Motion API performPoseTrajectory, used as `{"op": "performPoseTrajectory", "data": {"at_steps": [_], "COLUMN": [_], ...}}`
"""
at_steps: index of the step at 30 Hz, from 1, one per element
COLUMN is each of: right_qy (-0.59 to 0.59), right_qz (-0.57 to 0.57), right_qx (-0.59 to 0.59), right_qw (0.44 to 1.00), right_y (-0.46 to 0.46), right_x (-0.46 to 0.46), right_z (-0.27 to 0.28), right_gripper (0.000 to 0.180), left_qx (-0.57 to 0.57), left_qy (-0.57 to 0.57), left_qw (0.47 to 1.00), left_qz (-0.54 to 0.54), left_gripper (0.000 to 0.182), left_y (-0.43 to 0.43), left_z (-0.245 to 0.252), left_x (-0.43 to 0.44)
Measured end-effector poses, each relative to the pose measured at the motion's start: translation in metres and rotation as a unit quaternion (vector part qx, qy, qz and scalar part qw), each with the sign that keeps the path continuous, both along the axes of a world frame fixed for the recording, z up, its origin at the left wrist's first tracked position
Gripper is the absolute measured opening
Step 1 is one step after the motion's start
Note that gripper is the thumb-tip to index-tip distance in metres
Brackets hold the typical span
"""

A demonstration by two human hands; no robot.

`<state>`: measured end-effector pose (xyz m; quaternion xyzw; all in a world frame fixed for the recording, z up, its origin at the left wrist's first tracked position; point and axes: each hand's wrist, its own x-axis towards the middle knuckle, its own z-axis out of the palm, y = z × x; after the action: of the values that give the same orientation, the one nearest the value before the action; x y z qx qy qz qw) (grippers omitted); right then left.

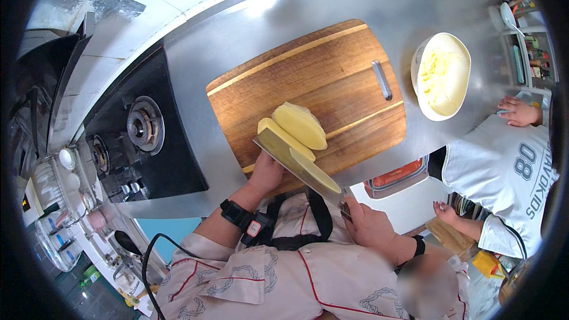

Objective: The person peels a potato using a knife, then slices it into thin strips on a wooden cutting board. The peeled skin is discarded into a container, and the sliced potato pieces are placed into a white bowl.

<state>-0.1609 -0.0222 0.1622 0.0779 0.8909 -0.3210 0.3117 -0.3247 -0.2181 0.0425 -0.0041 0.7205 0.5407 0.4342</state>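
Note:
My right hand (371, 229) grips the handle of a kitchen cleaver (278, 151), whose wide blade slants up and left across the near part of a wooden cutting board (311, 66). A pale yellow slice (315, 171), apparently potato, lies flat against the face of the blade. Just beyond the blade sit a long peeled potato piece (284, 138) and a thicker, rounded potato piece (301, 125), side by side. My left hand (267, 172) is at the board's near left edge, close against the blade; its fingers are hidden behind the metal.
A white bowl (460, 75) with yellow shreds stands right of the board on the steel counter (275, 13). The gas stove (144, 126) is at left. A person in a white shirt (493, 164) is close on the right, one hand (520, 111) by the counter's end.

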Motion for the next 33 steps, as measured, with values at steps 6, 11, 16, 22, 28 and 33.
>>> {"op": "performPoseTrajectory", "data": {"at_steps": [6, 11, 16, 22, 28, 33], "right_qy": [-0.042, 0.02, 0.057, 0.062, 0.015, -0.031], "right_qz": [-0.009, -0.002, -0.021, -0.024, -0.008, -0.009], "right_qx": [-0.025, -0.017, -0.028, -0.019, -0.008, -0.01], "right_qw": [0.999, 1.0, 0.998, 0.998, 1.0, 0.999], "right_y": [-0.001, -0.009, -0.02, -0.021, -0.014, -0.006], "right_x": [-0.016, -0.037, -0.058, -0.059, -0.04, -0.017], "right_z": [-0.009, -0.032, -0.063, -0.063, -0.034, -0.006], "right_gripper": [0.034, 0.031, 0.029, 0.028, 0.034, 0.035], "left_qx": [-0.031, 0.042, 0.055, 0.047, 0.04, 0.009], "left_qy": [-0.026, -0.094, -0.126, -0.102, -0.091, 0.065], "left_qw": [0.999, 0.992, 0.986, 0.988, 0.99, 0.998], "left_qz": [-0.015, 0.078, 0.094, 0.103, 0.103, -0.025], "left_gripper": [0.036, 0.041, 0.043, 0.042, 0.035, 0.03], "left_y": [0.001, 0.004, 0.002, 0.003, 0.003, -0.005], "left_z": [0.005, 0.0, -0.004, -0.005, -0.006, -0.011], "left_x": [-0.002, 0.002, 0.003, 0.005, 0.006, 0.005]}}
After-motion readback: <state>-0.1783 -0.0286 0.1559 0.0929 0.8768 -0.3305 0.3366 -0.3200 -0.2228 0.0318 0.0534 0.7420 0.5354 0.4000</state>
